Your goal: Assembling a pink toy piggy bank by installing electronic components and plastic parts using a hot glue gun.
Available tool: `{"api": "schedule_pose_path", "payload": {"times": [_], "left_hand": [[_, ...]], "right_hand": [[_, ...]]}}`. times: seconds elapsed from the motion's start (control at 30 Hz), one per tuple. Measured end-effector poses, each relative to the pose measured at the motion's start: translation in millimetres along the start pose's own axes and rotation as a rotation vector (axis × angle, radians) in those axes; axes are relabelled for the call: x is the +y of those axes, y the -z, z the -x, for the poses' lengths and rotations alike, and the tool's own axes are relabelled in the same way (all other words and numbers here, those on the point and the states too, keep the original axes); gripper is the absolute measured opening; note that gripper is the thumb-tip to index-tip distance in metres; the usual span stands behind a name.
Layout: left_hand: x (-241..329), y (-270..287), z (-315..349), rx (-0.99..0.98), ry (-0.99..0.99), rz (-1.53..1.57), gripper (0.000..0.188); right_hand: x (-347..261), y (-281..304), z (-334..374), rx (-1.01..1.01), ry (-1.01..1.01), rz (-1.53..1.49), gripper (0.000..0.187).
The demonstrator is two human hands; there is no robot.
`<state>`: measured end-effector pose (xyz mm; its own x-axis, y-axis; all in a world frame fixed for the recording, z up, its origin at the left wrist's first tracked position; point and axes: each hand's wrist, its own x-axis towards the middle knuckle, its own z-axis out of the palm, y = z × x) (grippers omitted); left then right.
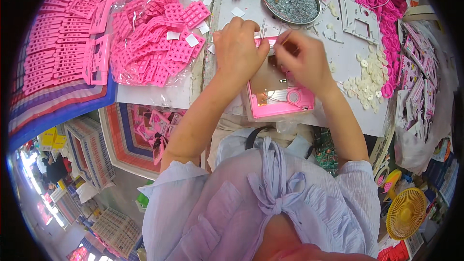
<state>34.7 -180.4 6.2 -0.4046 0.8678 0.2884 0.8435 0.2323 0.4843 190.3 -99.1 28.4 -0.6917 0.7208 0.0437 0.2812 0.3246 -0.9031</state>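
Pink case is being supported at the worktop's near edge. Left hand and right hand are being held close together over its far end; grips cannot be told. Light, stiff plastic is being presumed; side rims are being favoured for holding.

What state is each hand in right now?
Left hand: fingers curled at the upper edge of the pink case; grip can't be told.
Right hand: fingers bent over the case, blurred; whether holding anything can't be told.

Room before white discs; dish blocks beyond casing.
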Motion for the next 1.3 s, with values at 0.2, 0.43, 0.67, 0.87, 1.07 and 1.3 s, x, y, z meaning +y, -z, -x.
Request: {"api": "schedule_pose_path", "payload": {"times": [0.2,0.43,0.67,0.87,1.07,1.3], "left_hand": [[-16,-1,-2,-0.047,0.032,0.312,0.018],[0,7,4,0.154,-0.374,-0.040,0.015],[-1,12,1,-0.088,-0.192,0.331,0.013],[-5,11,4,-0.095,-0.183,0.368,0.012],[3,17,11,-0.075,-0.120,0.338,0.010],[7,17,7,-0.157,-0.445,0.081,0.006]], "right_hand": [[-9,-1,24,-0.295,0.643,0.468,0.027],[-18,29,-17,0.089,0.523,0.427,0.022],[1,33,-3,-0.006,0.633,0.524,0.014],[1,28,6,-0.078,0.544,0.763,0.014],[-13,26,25,-0.272,0.486,0.826,0.008],[0,20,48,-0.103,0.422,0.598,0.011]]}}
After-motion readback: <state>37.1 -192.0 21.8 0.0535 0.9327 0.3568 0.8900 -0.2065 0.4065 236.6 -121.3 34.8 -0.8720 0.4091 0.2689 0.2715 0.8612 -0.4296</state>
